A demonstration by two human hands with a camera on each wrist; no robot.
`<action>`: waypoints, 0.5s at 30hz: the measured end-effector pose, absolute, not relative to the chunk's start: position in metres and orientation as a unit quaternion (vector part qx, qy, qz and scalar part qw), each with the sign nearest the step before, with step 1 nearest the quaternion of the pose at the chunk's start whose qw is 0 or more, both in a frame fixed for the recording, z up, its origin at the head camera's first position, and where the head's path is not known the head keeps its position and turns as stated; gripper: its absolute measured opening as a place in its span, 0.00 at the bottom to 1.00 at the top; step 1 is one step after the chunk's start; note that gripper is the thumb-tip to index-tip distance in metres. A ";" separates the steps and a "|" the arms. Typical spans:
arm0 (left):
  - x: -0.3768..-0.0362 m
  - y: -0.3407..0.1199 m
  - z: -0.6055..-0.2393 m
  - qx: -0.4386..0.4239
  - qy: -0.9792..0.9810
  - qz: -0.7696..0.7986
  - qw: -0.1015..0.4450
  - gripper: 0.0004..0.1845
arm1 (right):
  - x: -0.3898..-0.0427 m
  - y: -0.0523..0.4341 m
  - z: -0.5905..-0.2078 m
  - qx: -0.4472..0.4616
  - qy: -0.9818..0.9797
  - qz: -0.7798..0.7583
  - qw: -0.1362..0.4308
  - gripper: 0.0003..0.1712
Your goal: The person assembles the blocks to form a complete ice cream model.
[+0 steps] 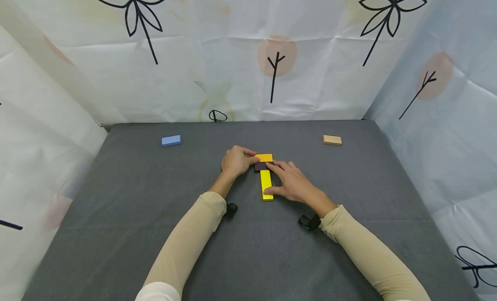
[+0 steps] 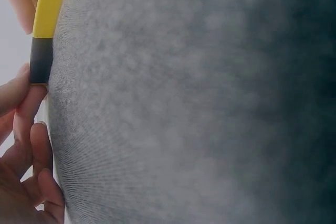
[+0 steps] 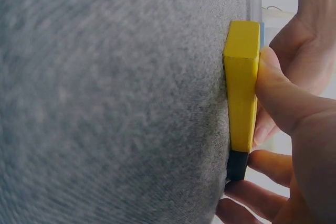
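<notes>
Three small blocks lie together on the grey table: a yellow block (image 1: pixel 264 157) crosswise at the back, a dark block (image 1: pixel 262 166) crosswise before it, and a long yellow block (image 1: pixel 266 185) pointing toward me. My left hand (image 1: pixel 236 161) touches the left end of the dark block with thumb and index finger. The right hand (image 1: pixel 292 181) spans the group, its thumb resting on the long yellow block's near part and its index finger touching the dark block's right part. In the right wrist view, that thumb lies on the long block (image 3: pixel 242 87), beside the dark block (image 3: pixel 238 166).
A blue block (image 1: pixel 171 140) lies at the back left of the grey table (image 1: pixel 163 214), and a tan block (image 1: pixel 332 140) at the back right. Printed white cloth (image 1: pixel 233 68) hangs behind and along both sides. Each wrist wears a black camera (image 1: pixel 309 222).
</notes>
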State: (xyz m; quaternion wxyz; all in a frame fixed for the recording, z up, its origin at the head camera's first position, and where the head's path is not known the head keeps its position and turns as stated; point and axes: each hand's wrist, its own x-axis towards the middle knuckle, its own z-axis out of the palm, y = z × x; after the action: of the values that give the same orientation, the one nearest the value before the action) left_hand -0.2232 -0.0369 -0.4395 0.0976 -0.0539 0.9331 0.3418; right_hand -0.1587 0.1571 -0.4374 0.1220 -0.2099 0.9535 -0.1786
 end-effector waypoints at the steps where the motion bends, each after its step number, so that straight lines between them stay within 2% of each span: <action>1: -0.223 -0.036 -0.440 -0.052 0.933 0.342 0.096 0.15 | -0.158 0.157 -0.437 -0.208 0.954 -0.179 0.123 0.52; 15: -0.223 -0.038 -0.442 -0.017 0.935 0.341 0.092 0.16 | -0.157 0.153 -0.436 -0.192 0.956 -0.188 0.117 0.52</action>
State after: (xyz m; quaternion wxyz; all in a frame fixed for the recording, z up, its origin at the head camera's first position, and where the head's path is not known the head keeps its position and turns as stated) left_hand -0.2233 -0.0380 -0.4424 0.0918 -0.0166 0.9354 0.3411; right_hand -0.1568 0.1526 -0.4361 0.1167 -0.1918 0.9561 -0.1882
